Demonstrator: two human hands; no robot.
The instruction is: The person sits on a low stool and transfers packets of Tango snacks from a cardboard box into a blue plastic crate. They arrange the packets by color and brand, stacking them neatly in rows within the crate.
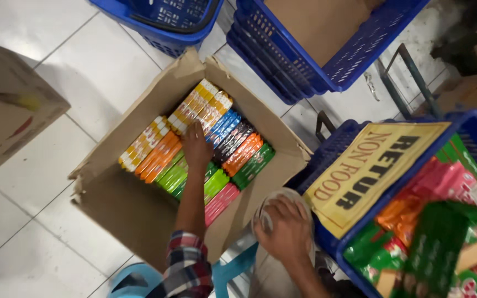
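At the centre of the frame an open cardboard box [139,209] sits on the white tiled floor [40,182], its flaps folded outward so the contents can be reached from above. Inside, slim packets [167,154] in yellow, orange, green, blue, brown and pink stand on edge in tight rows, packed side by side so they brace one another.

The left hand [196,148] reaches down into the middle of the box, the plaid sleeve [186,265] showing at the lower centre. Its fingers are spread flat and unclenched, resting on the packet tops where the yellow and blue rows meet; they pinch nothing that can be seen.

The right hand [288,229], at the lower centre right, lies palm down over a roll of tape [271,207] just beside the box's right wall. Its fingers curl over the roll's rim in a loose hold, seemingly to keep it steady there.

At the right, a blue basket [470,124] holds green, pink and orange snack bags [448,243], with a yellow printed sign [371,165] laid across its near corner. 2 more blue baskets [305,72] stand along the top edge, 1 holding a sheet of cardboard. Another brown carton [6,110] sits at the upper left.
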